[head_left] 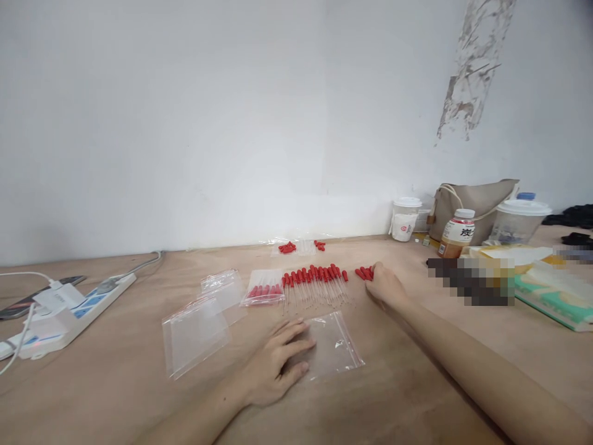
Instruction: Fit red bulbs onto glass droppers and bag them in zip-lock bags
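Note:
My left hand (280,364) lies with spread fingers on the left part of a clear zip bag (331,346) flat on the table. To the right, my right hand (388,285) has its fingers bent and closed at a small bunch of red-bulbed droppers (364,272); its fingertips are partly hidden. Left of that bunch lies a row of droppers (315,275) with red bulbs and thin clear stems, bulbs towards the wall. A filled zip bag (264,288) with several red bulbs inside lies beside the row. Loose zip bags (197,337) overlap further left.
Near the wall, more red bulbs (287,247) lie on clear plastic. A power strip (78,315) with chargers and a phone (37,296) are at the left. At the right stand a lidded cup (406,219), a drink bottle (456,233), a bag (482,201) and a large lidded tub (519,222).

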`<state>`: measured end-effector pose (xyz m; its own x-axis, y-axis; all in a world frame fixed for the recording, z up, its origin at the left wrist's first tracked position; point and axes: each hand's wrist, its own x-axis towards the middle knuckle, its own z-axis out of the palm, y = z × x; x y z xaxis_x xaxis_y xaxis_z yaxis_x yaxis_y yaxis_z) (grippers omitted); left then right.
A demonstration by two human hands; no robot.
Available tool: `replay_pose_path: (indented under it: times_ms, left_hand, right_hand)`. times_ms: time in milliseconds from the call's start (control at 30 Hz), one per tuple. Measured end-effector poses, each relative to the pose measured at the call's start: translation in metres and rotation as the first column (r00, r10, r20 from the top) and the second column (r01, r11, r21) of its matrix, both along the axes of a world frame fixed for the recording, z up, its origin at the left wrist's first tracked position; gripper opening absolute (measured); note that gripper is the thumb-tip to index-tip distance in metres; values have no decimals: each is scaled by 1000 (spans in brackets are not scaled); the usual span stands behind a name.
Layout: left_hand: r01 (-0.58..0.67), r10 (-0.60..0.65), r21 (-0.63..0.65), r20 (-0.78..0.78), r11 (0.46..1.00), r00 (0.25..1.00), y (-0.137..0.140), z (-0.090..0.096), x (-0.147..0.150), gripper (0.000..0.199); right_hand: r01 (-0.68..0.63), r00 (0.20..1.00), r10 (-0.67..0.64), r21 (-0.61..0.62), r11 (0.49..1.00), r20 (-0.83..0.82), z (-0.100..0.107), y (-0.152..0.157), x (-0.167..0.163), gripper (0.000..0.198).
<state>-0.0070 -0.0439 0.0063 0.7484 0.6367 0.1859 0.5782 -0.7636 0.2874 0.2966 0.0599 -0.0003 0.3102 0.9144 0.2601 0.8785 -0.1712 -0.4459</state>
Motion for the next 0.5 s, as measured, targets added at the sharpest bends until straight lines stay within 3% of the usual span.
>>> replay_pose_path:
  times_ms: [167,267,367,433,500]
  left_hand:
    - [15,-15,-48,21,999,1000,3,1,3,46]
    - [21,-20,-68,17,997,1000,6,4,7,48]
    - [26,-25,-77,14,997,1000,7,6,8,48]
    - [34,-34,-75,6,997,999,7,6,8,47]
    - [35,-36,-69,-5,997,999,7,6,8,47]
  right_hand:
    - [-67,997,70,72,995,-35,4,-3,-6,35]
    - [-201,947,240,185,962,-216,4,-19,-11,40]
    - [-237,735,386,323,916,-557,-4,-41,-19,39]
    - [-172,598,391,365,915,-700,-11,-53,-23,38]
    - [-103,513,374,378,920,-772,-18,-59,-27,37]
